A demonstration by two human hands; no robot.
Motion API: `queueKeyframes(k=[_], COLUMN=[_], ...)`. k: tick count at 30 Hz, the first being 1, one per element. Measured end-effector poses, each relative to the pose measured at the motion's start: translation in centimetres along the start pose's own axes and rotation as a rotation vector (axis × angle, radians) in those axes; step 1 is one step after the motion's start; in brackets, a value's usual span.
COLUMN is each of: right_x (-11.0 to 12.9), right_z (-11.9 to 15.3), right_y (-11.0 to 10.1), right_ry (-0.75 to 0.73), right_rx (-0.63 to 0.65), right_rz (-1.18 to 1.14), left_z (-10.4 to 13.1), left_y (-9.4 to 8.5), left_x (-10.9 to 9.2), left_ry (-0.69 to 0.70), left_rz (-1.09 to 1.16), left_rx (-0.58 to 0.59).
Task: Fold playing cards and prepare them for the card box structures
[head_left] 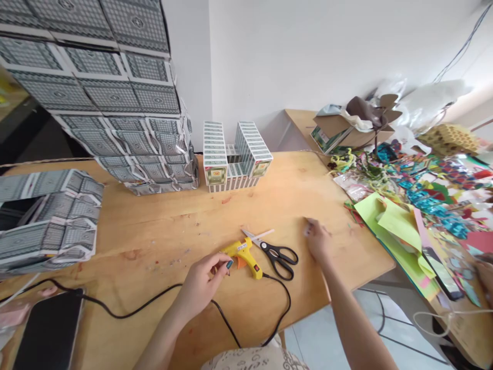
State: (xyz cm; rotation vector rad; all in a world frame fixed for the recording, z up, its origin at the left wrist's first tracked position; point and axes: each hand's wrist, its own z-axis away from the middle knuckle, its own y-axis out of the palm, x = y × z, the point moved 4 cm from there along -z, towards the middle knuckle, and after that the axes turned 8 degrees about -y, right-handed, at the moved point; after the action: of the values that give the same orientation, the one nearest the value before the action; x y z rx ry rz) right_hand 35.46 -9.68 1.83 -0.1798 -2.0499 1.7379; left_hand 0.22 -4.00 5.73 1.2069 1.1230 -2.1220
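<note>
My left hand point(206, 281) is closed in a pinch just left of a yellow hot glue gun point(246, 257). What it holds, if anything, is too small to make out. The glue gun lies on its side on the wooden table, a white glue stick point(264, 234) jutting from its back end. Black-handled scissors point(278, 256) lie beside it, slightly spread, blades toward the upper left. Right of the scissors, my right hand point(319, 239) is down at the tabletop with fingers curled in, their tips partly hidden.
Behind stands a block of card boxes point(235, 164) with two raised sides. Folded-card structures point(150, 139) rise at left, above a phone point(50, 329). A black cord point(127, 314) crosses the table. At right lie green papers point(400, 231), colourful craft pieces, and another person's hand point(486, 272).
</note>
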Motion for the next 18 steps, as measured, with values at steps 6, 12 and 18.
queueKeyframes(k=[6,12,18], right_x=[16.1,11.6,-3.3], right_z=[-5.5,-5.7,6.2], right_y=[5.8,2.8,-2.8], right_ry=[-0.404,-0.234,0.346], right_rx=[0.185,0.096,-0.122], right_rz=[-0.168,-0.244,-0.109], left_z=[0.1,0.2,-0.2], left_y=[0.8,4.0,6.0], left_x=[-1.5,-3.0,-2.1], left_ry=[0.05,0.395,0.495], left_rz=[-0.022,-0.337,-0.449], left_rx=[0.043,0.13,0.155])
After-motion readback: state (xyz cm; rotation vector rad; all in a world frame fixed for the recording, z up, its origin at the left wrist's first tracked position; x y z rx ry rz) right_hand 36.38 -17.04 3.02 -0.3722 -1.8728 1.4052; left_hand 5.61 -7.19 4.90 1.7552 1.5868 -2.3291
